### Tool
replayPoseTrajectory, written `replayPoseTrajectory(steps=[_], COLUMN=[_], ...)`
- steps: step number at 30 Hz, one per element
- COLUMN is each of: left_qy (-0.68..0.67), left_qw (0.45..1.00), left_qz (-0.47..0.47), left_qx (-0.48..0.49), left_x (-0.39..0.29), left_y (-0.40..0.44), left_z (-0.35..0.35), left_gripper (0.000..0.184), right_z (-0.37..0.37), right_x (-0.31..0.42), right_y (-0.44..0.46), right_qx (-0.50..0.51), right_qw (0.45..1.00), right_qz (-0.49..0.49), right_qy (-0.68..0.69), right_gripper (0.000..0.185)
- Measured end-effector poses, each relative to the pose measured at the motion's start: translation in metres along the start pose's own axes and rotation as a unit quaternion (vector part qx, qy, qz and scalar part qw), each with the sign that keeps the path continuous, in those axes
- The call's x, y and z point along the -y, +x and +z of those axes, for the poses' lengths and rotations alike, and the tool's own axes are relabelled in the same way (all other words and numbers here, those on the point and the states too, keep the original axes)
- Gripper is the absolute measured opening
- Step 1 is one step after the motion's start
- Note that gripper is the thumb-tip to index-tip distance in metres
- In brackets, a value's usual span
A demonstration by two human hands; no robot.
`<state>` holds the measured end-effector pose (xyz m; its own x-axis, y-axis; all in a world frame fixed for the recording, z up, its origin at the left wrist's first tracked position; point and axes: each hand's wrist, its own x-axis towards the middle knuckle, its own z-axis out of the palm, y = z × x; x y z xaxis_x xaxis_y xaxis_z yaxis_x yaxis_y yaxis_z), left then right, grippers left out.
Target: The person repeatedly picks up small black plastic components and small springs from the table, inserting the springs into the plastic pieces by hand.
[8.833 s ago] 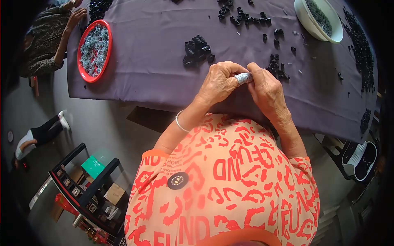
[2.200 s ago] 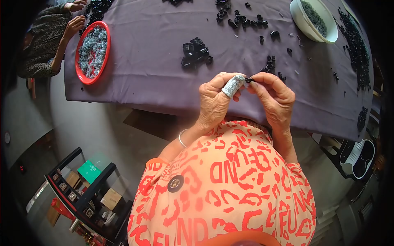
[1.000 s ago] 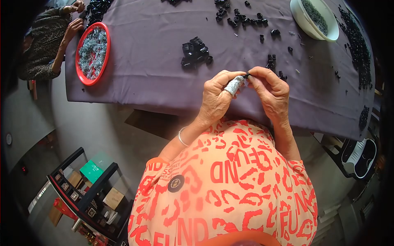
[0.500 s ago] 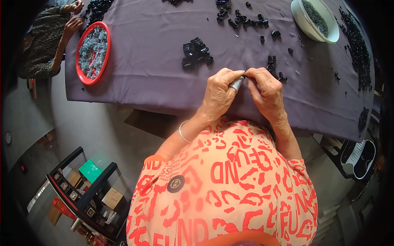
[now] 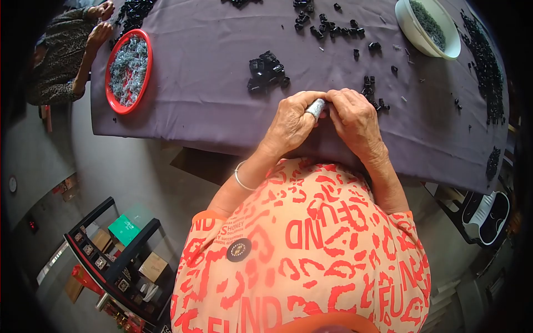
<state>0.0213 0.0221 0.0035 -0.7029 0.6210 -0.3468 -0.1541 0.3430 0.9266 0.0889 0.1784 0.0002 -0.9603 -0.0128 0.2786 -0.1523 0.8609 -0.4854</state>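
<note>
My left hand (image 5: 293, 119) and my right hand (image 5: 356, 121) meet at the fingertips over the table's near edge. A silvery-grey wrap (image 5: 315, 109) sits round a finger of my left hand. Both hands are closed in a pinch, and my fingers hide what lies between them. Behind my right hand lie small black pieces (image 5: 368, 86). Up and to the left of my hands is a larger pile of black pieces (image 5: 267, 72) on the dark cloth.
The purple-grey cloth (image 5: 194, 83) covers the table. At the left stands a red tray (image 5: 149, 69) of clear pieces, beside a co-worker's hands (image 5: 100, 33). A cream bowl (image 5: 413, 36) stands back right. Black pieces (image 5: 488, 77) line the right side.
The small black piece seen earlier between my fingertips is now hidden. My right hand has turned inward and its fingers have closed towards my left hand.
</note>
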Motion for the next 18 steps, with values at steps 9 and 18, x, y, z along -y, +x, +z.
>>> replayPoseTrajectory(steps=[9,18], left_qy=[0.038,0.007], left_qw=[0.996,0.994], left_qz=[-0.075,-0.096], left_qx=[0.042,0.050], left_x=[-0.012,-0.013], left_y=[0.023,0.019], left_z=[-0.011,-0.011], left_gripper=[0.021,0.022], right_z=[-0.005,-0.006], right_x=[0.003,0.000], right_y=[0.007,0.005], right_qx=[0.013,0.010], right_qw=[1.000,1.000], right_qz=[-0.014,-0.021], right_qy=[-0.023,0.013], right_gripper=[0.036,0.030])
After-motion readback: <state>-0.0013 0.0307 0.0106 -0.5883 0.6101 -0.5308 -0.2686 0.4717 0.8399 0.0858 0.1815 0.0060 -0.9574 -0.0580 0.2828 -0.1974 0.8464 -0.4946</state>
